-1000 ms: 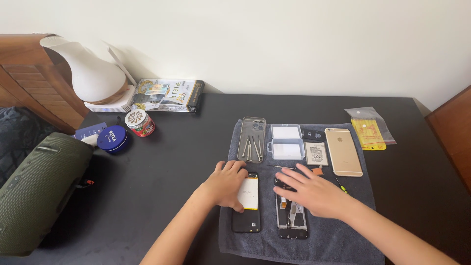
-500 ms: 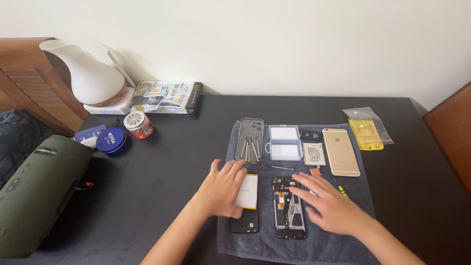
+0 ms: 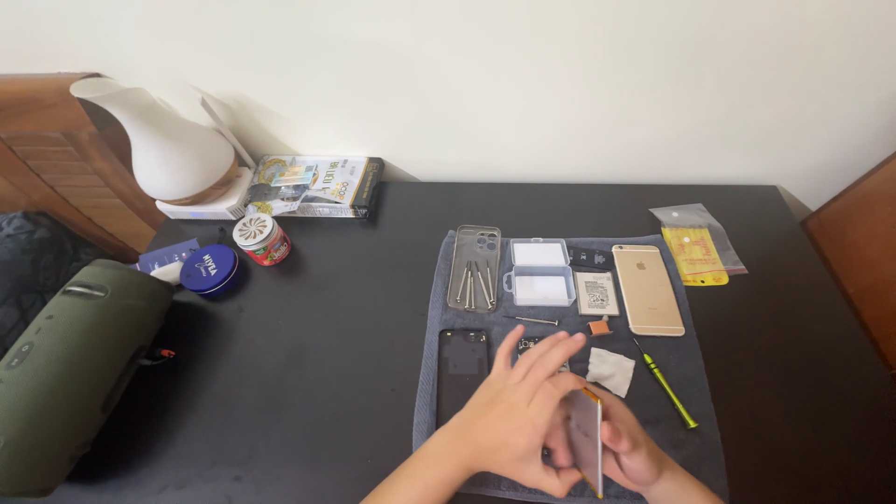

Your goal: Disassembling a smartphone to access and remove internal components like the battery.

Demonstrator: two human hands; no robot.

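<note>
Hands meet over a grey mat (image 3: 429, 420) on a dark table (image 3: 345, 317). Just left of the left hand (image 3: 509, 420), whose fingers spread open, lies a black phone screen (image 3: 463, 371). The right hand (image 3: 621, 448) pinches a thin white battery (image 3: 586, 439) held on edge between both hands. Right of them lie a white cloth (image 3: 610, 371) and a green screwdriver (image 3: 666, 384).

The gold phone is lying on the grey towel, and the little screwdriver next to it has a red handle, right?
Not quite. In the head view the gold phone does lie on the grey towel, but the little screwdriver next to it has a green handle, not a red one. The rest is right.
</note>
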